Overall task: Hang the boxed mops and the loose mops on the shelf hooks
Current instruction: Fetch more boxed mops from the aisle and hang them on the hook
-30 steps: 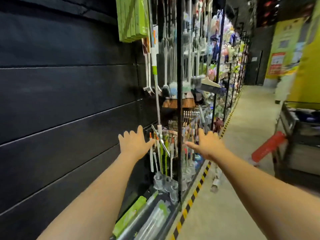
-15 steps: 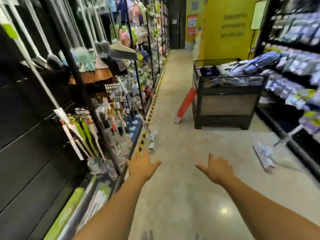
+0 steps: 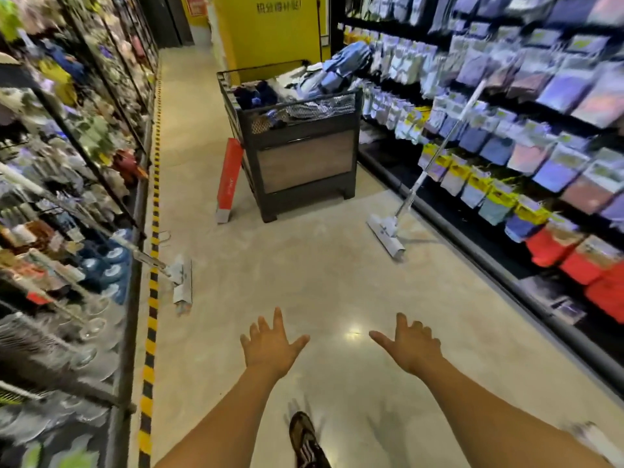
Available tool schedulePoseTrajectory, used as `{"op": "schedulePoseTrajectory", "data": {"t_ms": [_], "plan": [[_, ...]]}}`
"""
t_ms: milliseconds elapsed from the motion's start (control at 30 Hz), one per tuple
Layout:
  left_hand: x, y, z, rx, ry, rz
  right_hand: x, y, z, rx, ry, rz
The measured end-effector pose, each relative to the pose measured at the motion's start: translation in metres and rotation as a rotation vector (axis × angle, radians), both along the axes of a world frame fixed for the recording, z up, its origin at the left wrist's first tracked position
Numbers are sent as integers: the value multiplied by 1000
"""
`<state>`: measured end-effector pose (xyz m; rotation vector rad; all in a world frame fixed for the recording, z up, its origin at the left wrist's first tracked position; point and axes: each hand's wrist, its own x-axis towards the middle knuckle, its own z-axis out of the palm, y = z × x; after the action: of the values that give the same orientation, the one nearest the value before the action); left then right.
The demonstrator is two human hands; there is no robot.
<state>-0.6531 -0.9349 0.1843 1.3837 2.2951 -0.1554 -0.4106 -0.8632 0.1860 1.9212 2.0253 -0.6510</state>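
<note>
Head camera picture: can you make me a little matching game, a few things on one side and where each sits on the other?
Things: 1 red box; 2 left mop; 3 right mop; 4 shoe.
Places: A bottom edge of picture; B leaning on right-hand shelf; C leaning on black bin; D head on floor beside striped tape.
Pairs: 1-C, 2-D, 3-B, 4-A.

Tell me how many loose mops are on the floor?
2. The left mop leans from the left shelf; the right mop leans on the right shelf. Others may be hidden.
</note>
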Motion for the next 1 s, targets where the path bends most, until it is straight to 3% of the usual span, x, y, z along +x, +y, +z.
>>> {"op": "schedulePoseTrajectory", "data": {"t_ms": [167, 467, 767, 1000], "plan": [[-49, 71, -17, -41, 0, 1, -46, 68, -12, -25, -10, -23], [-147, 172, -30, -63, 36, -30, -161, 174, -19, -11, -17, 141], [-239, 244, -57, -96, -21, 121, -270, 283, -33, -16, -80, 348], [-333, 357, -70, -86, -8, 224, -379, 420, -43, 0, -44, 474]]}}
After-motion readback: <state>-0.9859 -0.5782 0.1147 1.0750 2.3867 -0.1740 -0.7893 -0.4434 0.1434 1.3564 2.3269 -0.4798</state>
